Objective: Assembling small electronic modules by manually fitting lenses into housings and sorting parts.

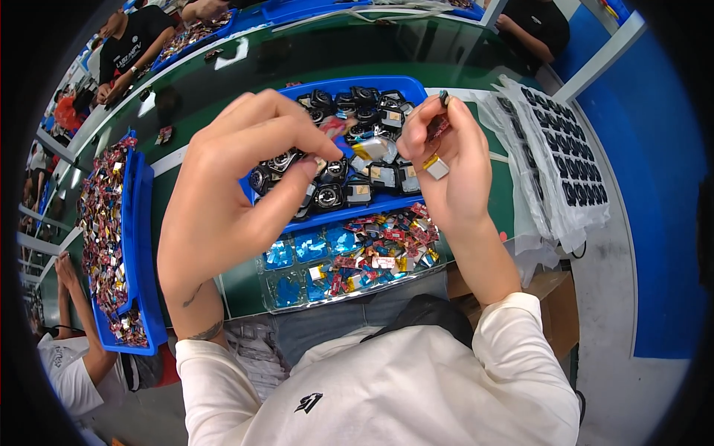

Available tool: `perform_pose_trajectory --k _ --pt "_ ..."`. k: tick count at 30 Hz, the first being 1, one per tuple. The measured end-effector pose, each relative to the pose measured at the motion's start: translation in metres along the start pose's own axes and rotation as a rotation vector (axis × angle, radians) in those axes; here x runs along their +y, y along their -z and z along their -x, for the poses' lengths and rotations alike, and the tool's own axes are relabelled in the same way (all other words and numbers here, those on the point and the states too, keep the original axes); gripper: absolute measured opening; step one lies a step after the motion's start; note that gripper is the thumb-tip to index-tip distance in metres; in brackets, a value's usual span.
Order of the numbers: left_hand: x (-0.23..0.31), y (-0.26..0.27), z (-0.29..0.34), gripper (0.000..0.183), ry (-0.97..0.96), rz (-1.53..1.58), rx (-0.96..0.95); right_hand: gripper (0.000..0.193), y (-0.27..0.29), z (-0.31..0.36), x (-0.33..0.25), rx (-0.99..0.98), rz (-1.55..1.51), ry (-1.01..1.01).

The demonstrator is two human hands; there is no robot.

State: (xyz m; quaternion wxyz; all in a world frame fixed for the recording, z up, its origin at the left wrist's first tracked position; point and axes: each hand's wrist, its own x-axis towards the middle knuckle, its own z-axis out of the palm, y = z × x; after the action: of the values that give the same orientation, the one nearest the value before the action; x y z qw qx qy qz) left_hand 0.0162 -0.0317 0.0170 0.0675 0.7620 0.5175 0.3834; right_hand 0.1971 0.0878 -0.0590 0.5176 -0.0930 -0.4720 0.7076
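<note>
My right hand (457,167) is raised over the blue tray (327,218), its thumb and fingers pinched on a small dark piece near their tips. Against its palm is a red circuit board (439,128), with a silver and yellow battery (435,167) hanging below. My left hand (238,171) curves above the tray's left side, thumb and index finger apart. Just past its fingertips are a blurred red board (339,130) and a blurred battery (370,149); whether the hand touches them I cannot tell. Several black watch-like housings (329,195) fill the tray.
A clear compartment tray (288,291) with boards, batteries and blue pieces lies nearest me. Left, a long blue bin (140,245) is heaped with boards. Right are stacked white trays (554,141) of black parts. Other people work around the green table (416,52).
</note>
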Motion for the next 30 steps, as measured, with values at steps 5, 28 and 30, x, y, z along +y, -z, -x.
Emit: perform_pose_trajectory --k 5,28,30 --pt "0.005 0.004 0.000 0.020 0.030 0.050 0.076 0.030 -0.009 0.012 0.001 -0.380 0.342 0.164" --pt "0.004 -0.007 0.002 0.012 -0.244 0.163 -0.015 0.017 -0.021 0.016 -0.011 -0.684 0.598 0.387" --pt "0.005 -0.010 0.004 0.011 -0.192 0.190 0.001 0.016 -0.020 0.015 -0.010 -0.716 0.634 0.431"
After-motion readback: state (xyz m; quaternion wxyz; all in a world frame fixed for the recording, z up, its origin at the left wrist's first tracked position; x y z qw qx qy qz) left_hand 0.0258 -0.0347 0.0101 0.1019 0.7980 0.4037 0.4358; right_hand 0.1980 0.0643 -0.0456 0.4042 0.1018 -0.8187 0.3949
